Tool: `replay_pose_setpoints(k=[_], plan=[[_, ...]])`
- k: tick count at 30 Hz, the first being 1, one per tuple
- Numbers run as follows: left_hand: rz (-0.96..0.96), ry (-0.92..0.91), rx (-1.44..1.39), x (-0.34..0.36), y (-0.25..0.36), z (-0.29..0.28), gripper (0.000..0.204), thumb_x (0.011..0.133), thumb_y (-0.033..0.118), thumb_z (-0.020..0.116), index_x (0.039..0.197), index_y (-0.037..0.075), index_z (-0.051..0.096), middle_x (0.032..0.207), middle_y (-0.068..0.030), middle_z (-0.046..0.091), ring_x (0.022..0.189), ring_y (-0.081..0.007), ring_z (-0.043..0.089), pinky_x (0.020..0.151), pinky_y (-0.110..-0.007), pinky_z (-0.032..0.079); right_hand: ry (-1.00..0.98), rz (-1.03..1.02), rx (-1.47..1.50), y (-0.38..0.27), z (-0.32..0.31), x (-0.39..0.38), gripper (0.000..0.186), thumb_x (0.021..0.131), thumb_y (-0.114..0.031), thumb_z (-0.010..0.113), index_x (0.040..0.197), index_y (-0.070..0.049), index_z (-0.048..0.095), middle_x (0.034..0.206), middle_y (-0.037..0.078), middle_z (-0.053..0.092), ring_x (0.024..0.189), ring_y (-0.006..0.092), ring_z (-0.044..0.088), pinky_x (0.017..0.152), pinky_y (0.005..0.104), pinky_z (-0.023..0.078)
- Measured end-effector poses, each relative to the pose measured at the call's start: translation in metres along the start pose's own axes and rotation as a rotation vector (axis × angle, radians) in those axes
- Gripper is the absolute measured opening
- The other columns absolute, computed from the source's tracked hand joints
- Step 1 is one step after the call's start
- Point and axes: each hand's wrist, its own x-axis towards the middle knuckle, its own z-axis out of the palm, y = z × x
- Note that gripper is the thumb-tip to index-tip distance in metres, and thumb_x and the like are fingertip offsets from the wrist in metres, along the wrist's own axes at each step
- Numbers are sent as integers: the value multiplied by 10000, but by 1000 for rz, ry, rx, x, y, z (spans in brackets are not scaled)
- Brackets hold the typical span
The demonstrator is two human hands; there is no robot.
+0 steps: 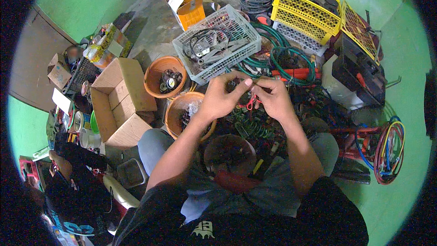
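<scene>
My left hand (222, 98) and my right hand (276, 101) meet at the fingertips in front of me, both closed in a pinch. A thin red wire (250, 104) dangles in a loop below the right thumb and finger. What the left thumb and finger pinch is too small to make out. Under my hands lies a dark heap of small loose parts (255, 125). Just beyond the left hand stands a grey plastic crate (218, 69) filled with metal parts and black cable.
Two orange pots (150, 86) with small parts and an open cardboard box (102, 123) stand to the left. Coiled green hose (273, 59), yellow crates (300, 16) and a black toolbox (357, 73) are at the right. Another person (75, 187) sits at the lower left.
</scene>
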Motion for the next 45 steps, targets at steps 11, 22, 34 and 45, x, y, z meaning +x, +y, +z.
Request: replay_pose_setpoints(k=[11,22,34,45], plan=[[-14,418,142,7,-13,-13,230,904,188,667,881,-37,707,646,-165,630,577,-164,572,592,-322,472,-115,276,95,-20,-13,0,188,898,-131,675,1031,-5,715,770,38,678,561,80,578,490,247,442],[-145,472,-134,8,-21,-20,276,959,244,623,786,31,654,592,30,517,522,-67,441,467,-270,336,33,73,-150,-24,-28,3,134,857,-122,710,947,-27,737,784,47,697,618,103,594,596,276,470],[-330,341,-472,7,-19,-2,281,977,239,602,800,28,657,604,43,500,508,-53,353,461,-252,269,49,-53,70,2,11,7,121,864,-97,697,911,13,718,786,47,702,749,109,629,706,268,486],[-273,307,-397,5,-21,6,293,963,224,622,745,31,651,632,39,543,572,-48,412,508,-250,333,-196,136,777,-12,26,3,224,919,-169,649,1029,24,677,825,33,664,606,70,466,579,240,385]])
